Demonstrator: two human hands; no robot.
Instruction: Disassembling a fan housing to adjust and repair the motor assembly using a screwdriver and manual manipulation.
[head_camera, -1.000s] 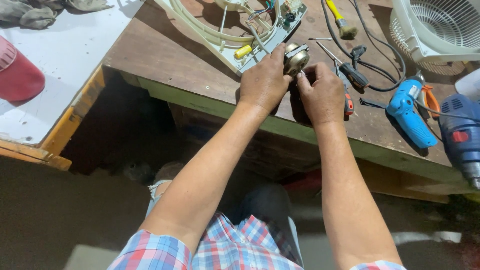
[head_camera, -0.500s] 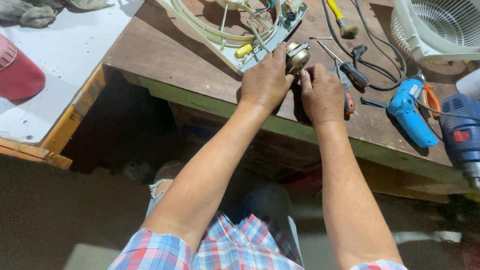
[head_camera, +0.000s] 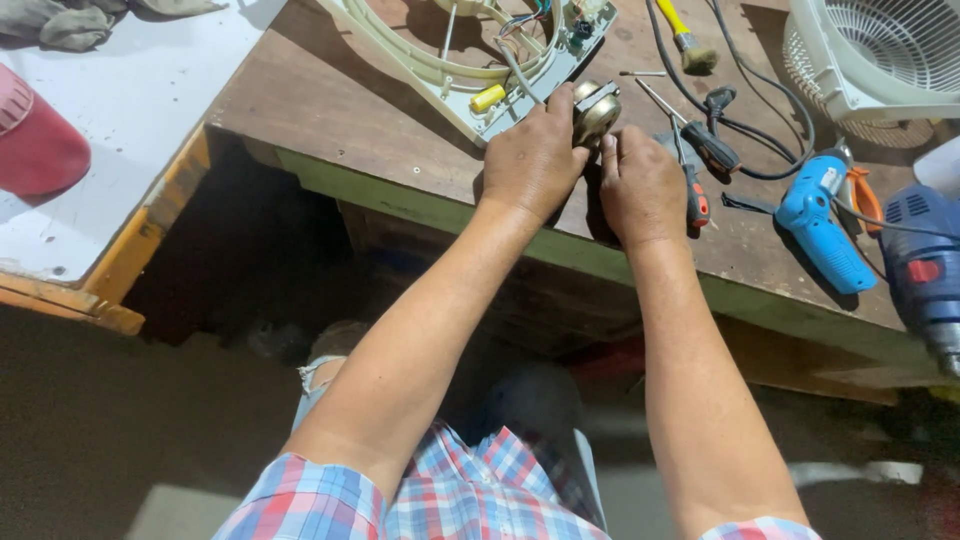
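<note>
Head view looks down on a worn brown wooden bench (head_camera: 330, 110) with a green-painted front edge, set over a dark gap and a dim grey floor. To its left stands a second surface, white on top with an orange-yellow edge (head_camera: 120, 110), carrying a red round object (head_camera: 35, 140) and a grey rag (head_camera: 60, 18).

Both hands meet near the middle of the bench. The left hand (head_camera: 533, 160) is curled over a small round metal motor (head_camera: 596, 112), its fingers wrapped around the near side. The right hand (head_camera: 645, 185) lies just beside it with a fingertip touching the motor's lower edge; whether that grip is actually closed on the part cannot be told. The motor sits against the corner of a cream plastic fan frame (head_camera: 450, 70) with coloured wires and a yellow component.

Right of the hands lie screwdrivers (head_camera: 700, 150), a black cable (head_camera: 760, 150), a blue power tool (head_camera: 825, 220), a second darker blue drill (head_camera: 925, 270) cut off by the picture's edge, and a white fan grille (head_camera: 870, 50), also cut off. A yellow-handled brush (head_camera: 685, 35) lies at the top.

The palms and the motor's underside are hidden. A plaid garment (head_camera: 450, 490) shows at the bottom.
</note>
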